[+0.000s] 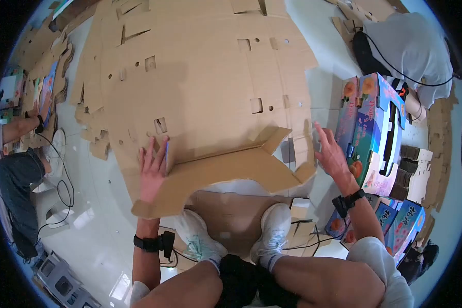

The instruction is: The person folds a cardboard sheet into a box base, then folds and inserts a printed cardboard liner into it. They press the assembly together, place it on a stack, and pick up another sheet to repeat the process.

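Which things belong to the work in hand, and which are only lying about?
Apparently in the work:
large brown cardboard sheet with cut slots
its raised brown near flap

Apparently lying about:
colourful printed cardboard boxes, right
grey plastic object, lower left
brown cardboard between the white shoes

The glossy white floor [95, 179] bears stacked cardboard sheets [205, 97] and colourful printed boxes [365, 126].

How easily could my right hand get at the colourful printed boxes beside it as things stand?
Probably yes: your right hand looks open and close to the colourful printed boxes, with nothing visible in between.
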A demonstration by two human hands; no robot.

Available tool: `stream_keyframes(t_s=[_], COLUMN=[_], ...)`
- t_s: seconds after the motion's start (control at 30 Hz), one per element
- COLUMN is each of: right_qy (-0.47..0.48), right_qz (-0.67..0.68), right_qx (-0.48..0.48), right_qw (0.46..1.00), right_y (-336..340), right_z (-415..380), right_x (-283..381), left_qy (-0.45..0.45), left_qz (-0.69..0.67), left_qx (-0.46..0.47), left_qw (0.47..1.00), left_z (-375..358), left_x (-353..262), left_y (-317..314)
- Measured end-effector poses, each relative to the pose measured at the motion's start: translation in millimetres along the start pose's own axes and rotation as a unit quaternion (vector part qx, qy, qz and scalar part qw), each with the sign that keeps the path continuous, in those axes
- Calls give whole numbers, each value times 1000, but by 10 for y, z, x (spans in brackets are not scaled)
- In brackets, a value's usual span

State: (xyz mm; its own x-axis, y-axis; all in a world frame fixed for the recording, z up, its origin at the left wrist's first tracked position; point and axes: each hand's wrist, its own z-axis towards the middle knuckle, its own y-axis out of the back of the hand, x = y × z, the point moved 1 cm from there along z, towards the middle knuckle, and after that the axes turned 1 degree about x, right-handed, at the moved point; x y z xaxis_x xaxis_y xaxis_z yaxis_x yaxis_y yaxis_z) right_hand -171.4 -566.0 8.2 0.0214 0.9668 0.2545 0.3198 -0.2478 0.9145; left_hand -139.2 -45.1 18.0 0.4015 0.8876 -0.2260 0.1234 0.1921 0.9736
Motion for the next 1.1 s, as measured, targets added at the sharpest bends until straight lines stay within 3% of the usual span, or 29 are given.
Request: stream_keyframes(t_s=[0.07,0.17,0.27,0.37,0.5,0.6,0.67,0.8,0.97,1.1], right_qy=[55,65,160,104,90,87,172,283,457,392], right_qz=[-37,-14,132,162,65,187,159,14,-47,-69], right_qx=[24,36,-60,-106,-138,-227,-238,-143,-77,15], right_qw=[998,997,976,976,984,952,943,948,885,917], right_y=[69,343,355,494,727,785,888,1160,951,220], right_z=[60,46,127,177,220,187,155,-34,-4,291], right_x=[2,146,289,722,1054,1351,1499,1659,1839,1749], left_qy=[2,8,3,-2,6,-19,-24,-24,-72,-36], left_qz=[-5,-18,-34,-42,-38,15,8,-55,-34,-28], left_qx=[-12,-21,-20,-33,-25,-15,-9,13,29,54], left_qw=[1000,1000,999,999,999,1000,1000,998,996,997], left_z=[-11,-14,-28,-18,-5,-51,-60,-69,-90,-54], left_x=[65,137,137,57,-75,-74,-96,-275,-352,-555], left_y=[-6,41,76,128,219,82,67,143,-60,-51])
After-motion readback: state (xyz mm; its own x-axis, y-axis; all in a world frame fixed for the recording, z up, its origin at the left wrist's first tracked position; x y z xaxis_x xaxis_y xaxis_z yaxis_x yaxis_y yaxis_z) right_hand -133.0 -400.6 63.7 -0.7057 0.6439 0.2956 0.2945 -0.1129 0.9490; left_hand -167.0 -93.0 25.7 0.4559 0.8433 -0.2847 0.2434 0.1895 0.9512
